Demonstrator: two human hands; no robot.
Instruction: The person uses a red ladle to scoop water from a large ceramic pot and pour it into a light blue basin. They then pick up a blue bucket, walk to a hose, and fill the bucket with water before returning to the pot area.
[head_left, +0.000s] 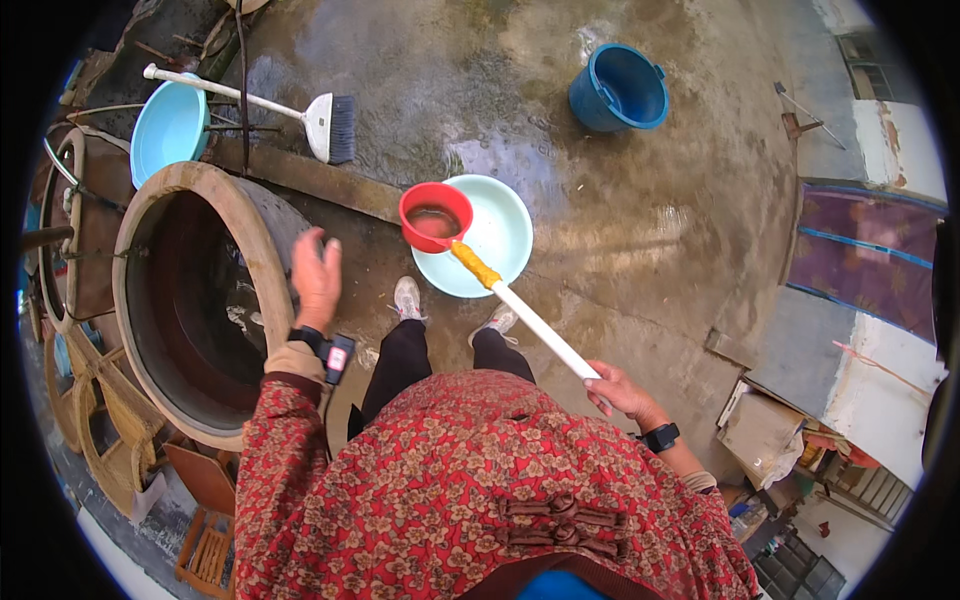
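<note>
My right hand (621, 391) grips the end of a long white handle (544, 326), bound near its head with yellow wrapping (475, 264). At its far end is a red plastic dipper (437, 214), seen partly in front of a pale mint basin (501, 217) on the ground before my feet. Some liquid seems to lie in the dipper; whether dipper and basin touch I cannot tell. Nothing is in my left hand (315, 274), held up with fingers apart beside the rim of a large earthenware vat (281, 300). Inside the vat, a dark surface shows bright reflections.
A blue bucket (619, 88) stands on the wet concrete (517, 45). To the left, a white broom (319, 127) lies beside a light-blue basin (169, 131). A low concrete ledge (315, 176) runs behind the vat. Wicker chairs (112, 405) and a wooden chair (201, 480) crowd the lower left.
</note>
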